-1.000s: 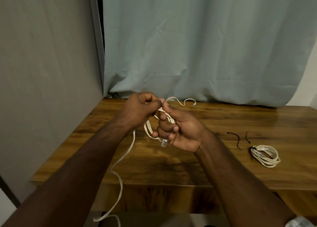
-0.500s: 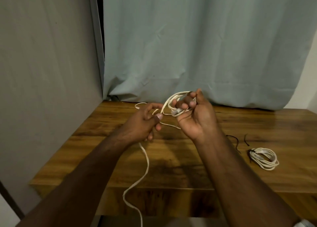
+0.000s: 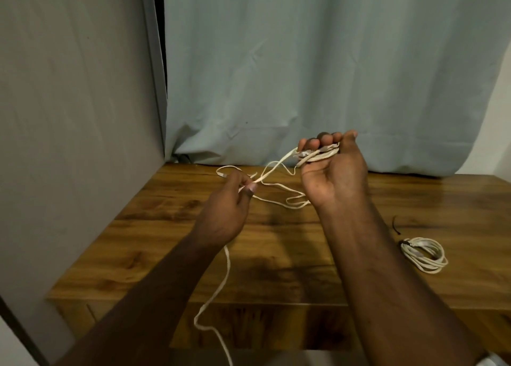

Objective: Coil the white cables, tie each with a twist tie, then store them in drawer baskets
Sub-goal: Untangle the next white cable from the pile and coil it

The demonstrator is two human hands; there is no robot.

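Note:
My right hand (image 3: 331, 169) is raised above the wooden table (image 3: 276, 255), palm toward me, its fingers curled over a small bundle of white cable loops (image 3: 318, 155). My left hand (image 3: 229, 208) pinches the same white cable (image 3: 272, 169) lower and to the left. A taut stretch runs between both hands. Slack loops lie on the table under them, and a long tail drops past the table's front edge. A second white cable (image 3: 424, 255), coiled and tied with a dark tie, lies on the table at the right.
A loose black twist tie (image 3: 395, 226) lies just left of the coiled cable. A grey wall panel (image 3: 77, 144) closes off the table's left side, and a pale blue curtain (image 3: 318, 75) hangs behind it.
My right hand has risen and moved right with the bundle of loops. My left hand has drawn away to the left, pulling a stretch of cable straight between the two hands.

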